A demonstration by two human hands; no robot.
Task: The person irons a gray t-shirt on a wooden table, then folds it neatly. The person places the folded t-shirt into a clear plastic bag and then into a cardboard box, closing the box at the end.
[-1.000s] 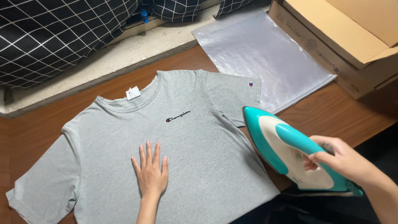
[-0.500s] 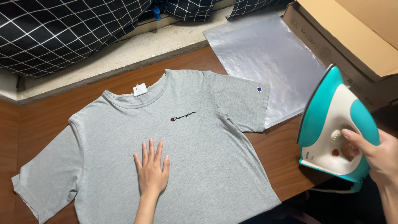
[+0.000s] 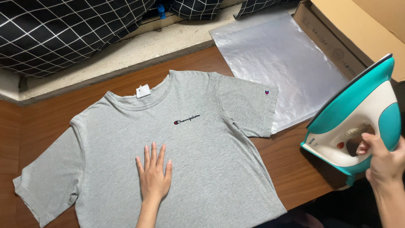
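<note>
A grey short-sleeved T-shirt (image 3: 126, 143) lies spread flat on a brown wooden table (image 3: 295, 164), chest side up, neck toward the far edge. My left hand (image 3: 154, 173) rests palm down on its lower middle, fingers apart. At the table's right edge my right hand (image 3: 386, 162) grips the handle of a teal and white clothes iron (image 3: 358, 114). The iron stands tilted up on its heel, off the shirt, with its soleplate facing up and away from me.
A clear plastic bag (image 3: 280, 63) lies flat beyond the shirt's right sleeve. An open cardboard box (image 3: 350, 29) sits at the far right. Black bedding with a white grid (image 3: 63, 29) lies along a pale ledge (image 3: 126, 55) behind the table.
My right hand has carried the iron from over the shirt's right edge out to the right and tipped it upright. My left hand has stayed flat on the shirt.
</note>
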